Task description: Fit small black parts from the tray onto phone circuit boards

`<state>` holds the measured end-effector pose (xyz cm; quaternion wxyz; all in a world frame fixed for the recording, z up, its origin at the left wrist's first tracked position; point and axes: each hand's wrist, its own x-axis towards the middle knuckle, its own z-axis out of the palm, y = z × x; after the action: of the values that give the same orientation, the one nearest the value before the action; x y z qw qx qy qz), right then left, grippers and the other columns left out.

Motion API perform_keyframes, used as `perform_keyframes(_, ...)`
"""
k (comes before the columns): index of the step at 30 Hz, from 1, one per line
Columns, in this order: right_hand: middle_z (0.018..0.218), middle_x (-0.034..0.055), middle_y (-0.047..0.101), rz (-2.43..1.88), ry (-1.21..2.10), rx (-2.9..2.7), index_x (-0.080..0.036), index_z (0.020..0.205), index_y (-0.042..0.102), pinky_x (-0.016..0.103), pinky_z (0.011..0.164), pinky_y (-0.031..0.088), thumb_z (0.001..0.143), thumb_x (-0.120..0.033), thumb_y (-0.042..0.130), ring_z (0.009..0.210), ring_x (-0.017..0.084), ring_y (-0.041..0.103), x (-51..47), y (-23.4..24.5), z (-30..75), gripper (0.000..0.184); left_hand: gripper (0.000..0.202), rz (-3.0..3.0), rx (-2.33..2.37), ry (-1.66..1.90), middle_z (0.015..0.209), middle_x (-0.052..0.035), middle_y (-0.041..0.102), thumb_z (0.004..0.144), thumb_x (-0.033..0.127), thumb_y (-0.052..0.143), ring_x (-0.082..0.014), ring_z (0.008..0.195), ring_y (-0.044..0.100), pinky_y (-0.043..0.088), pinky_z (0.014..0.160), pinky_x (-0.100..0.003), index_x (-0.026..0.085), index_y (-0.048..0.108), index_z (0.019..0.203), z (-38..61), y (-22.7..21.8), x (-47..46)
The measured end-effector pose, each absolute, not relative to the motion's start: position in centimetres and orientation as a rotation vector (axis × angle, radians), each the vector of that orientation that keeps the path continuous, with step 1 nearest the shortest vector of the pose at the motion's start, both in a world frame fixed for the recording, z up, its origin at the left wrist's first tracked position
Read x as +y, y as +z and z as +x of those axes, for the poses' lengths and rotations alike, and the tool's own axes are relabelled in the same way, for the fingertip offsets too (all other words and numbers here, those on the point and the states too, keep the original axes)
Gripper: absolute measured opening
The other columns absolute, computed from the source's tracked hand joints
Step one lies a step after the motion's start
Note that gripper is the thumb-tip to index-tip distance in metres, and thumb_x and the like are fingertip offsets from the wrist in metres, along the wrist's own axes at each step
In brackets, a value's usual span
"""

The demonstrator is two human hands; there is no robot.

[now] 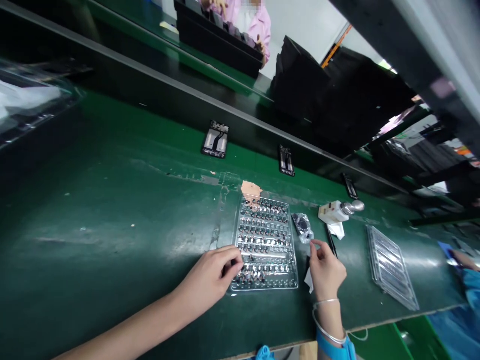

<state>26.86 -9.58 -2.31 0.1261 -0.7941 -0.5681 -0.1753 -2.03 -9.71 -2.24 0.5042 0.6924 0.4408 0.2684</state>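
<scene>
Okay, the left hand (pixel 212 275) lies curled over the left edge of a clear plastic blister tray (pixel 264 287), its fingers bent down onto the rows of small metal parts (pixel 264 235), though whether they pinch one of those parts cannot be told. The right hand (pixel 326 272) sits just right of that tray, raised a little with thumb and forefinger drawn together in a light pinch, and nothing can be clearly seen between them. Just above its fingertips lies a small clear bag of dark parts (pixel 303 227), nearly touching them. Beyond the hand and to its right are black tweezers (pixel 331 241), then a white block bearing a metal-capped bottle (pixel 335 212) with a crumpled white tissue (pixel 336 230) at its foot. A white paper scrap (pixel 309 281) pokes out beneath the right hand's heel. Farther right of that hand, a second clear tray with long slots (pixel 392 267) lies tilted on the green counter (pixel 112 200). Ahead of both hands, a tan patch of tape (pixel 251 190) sits by the first tray's top edge, and three dark phone frames (pixel 215 139) lie in a line beyond it. Well off to the right of the right hand shows a co-worker's blue sleeve (pixel 465 295), apart from the person's own hands.
</scene>
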Motion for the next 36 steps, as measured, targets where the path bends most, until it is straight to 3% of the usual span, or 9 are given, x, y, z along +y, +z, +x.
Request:
perform_keyframes(7,0.051,0.0045,0.06,-2.411,-0.61,-1.806,-0.018,0.094,0.069,0.023,0.046,0.017,0.081,-0.027,0.052,0.044,0.013,0.046,-8.4,-3.7,26.9,0.024,0.017,1.603,1.06,0.611,0.065,0.0025,0.049,0.082,0.017,0.042,-0.011,0.059,0.045,0.033,0.057,-0.022,0.017,0.049,0.067,-2.0,-2.0,-9.3)
perform_keyframes(11,0.052,0.0053,0.06,-2.416,-0.633,-1.89,-0.017,0.089,0.07,0.024,0.046,0.014,0.08,-0.025,0.052,0.043,0.012,0.044,-7.7,-4.0,27.2,0.021,0.017,1.59,1.058,0.618,0.064,0.0023,0.049,0.081,0.016,0.043,-0.011,0.058,0.045,0.033,0.057,-0.022,0.016,0.05,0.066,-2.0,-1.9,-9.3)
perform_keyframes(16,0.057,0.0057,0.063,-2.365,-0.658,-1.934,-0.016,0.081,0.07,0.023,0.047,0.016,0.08,-0.024,0.051,0.048,0.012,0.048,-7.1,-4.2,27.9,0.02,0.017,1.547,1.065,0.633,0.063,0.002,0.05,0.08,0.017,0.044,-0.0116,0.058,0.046,0.033,0.057,-0.022,0.016,0.051,0.064,-2.2,-1.7,-9.4)
perform_keyframes(21,0.056,0.0045,0.063,-2.321,-0.671,-1.908,-0.016,0.085,0.07,0.022,0.047,0.02,0.082,-0.029,0.049,0.049,0.012,0.049,-7.3,-4.4,28.2,0.024,0.017,1.295,0.994,0.624,0.055,0.003,0.05,0.081,0.022,0.044,-0.012,0.053,0.048,0.035,0.055,-0.023,0.016,0.052,0.067,-2.3,-1.4,-9.0)
perform_keyframes(28,0.053,0.0045,0.061,-2.332,-0.648,-1.853,-0.016,0.085,0.069,0.023,0.046,0.018,0.08,-0.028,0.049,0.045,0.012,0.047,-7.2,-4.5,28.2,0.024,0.017,1.115,0.877,0.702,0.061,0.0019,0.055,0.082,0.024,0.046,-0.0097,0.051,0.049,0.038,0.055,-0.022,0.015,0.052,0.069,-2.4,-1.9,-9.0)
perform_keyframes(36,0.049,0.0,0.058,-2.319,-0.424,-1.788,-0.018,0.083,0.068,0.021,0.045,0.026,0.076,-0.034,0.051,0.043,0.013,0.05,-7.7,-3.9,27.9,0.024,0.018,1.038,0.842,0.755,0.063,0.0004,0.058,0.081,0.026,0.048,-0.0072,0.048,0.048,0.034,0.049,-0.02,0.014,0.051,0.068,-2.3,-1.9,-8.7)
